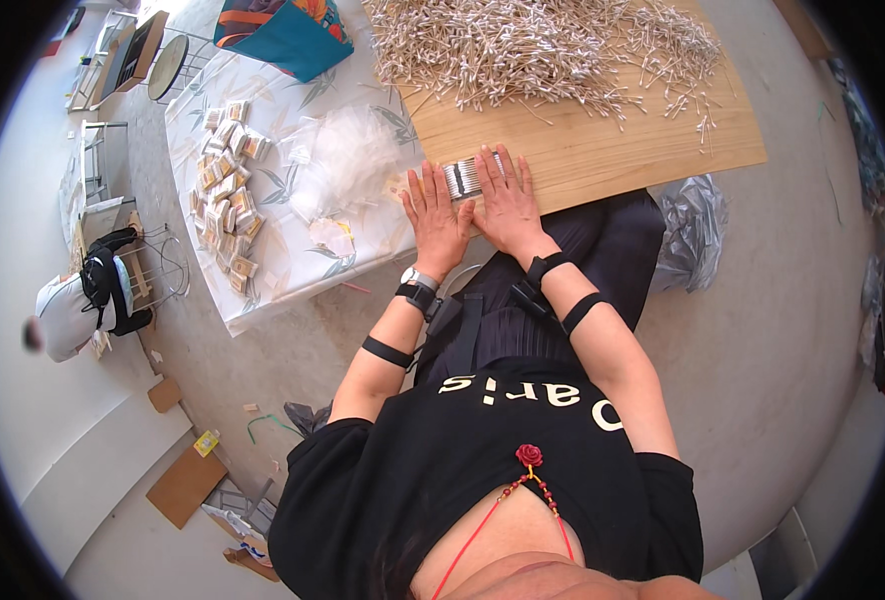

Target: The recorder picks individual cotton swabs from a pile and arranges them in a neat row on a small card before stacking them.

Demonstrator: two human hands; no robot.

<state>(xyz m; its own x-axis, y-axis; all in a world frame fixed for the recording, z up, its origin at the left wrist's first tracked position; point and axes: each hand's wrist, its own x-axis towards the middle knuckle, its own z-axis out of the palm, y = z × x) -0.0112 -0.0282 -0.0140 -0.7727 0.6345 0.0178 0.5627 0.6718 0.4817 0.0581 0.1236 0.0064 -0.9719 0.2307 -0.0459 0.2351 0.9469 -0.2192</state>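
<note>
A row of white cotton swabs with a dark band across it, seemingly in a clear bag, lies at the near left edge of the wooden board. My left hand rests flat over its left end, fingers stretched out. Over the right end lies my right hand, also flat with its fingers extended. The two thumbs come close together just below the row. Both palms hide the ends of the row. A large heap of loose cotton swabs spreads over the far part of the board.
On the patterned tablecloth to the left sit a pile of packed swab bags and a mound of clear plastic bags. A blue bag stands behind. A grey plastic bag is below the board's right side. Another person sits far left.
</note>
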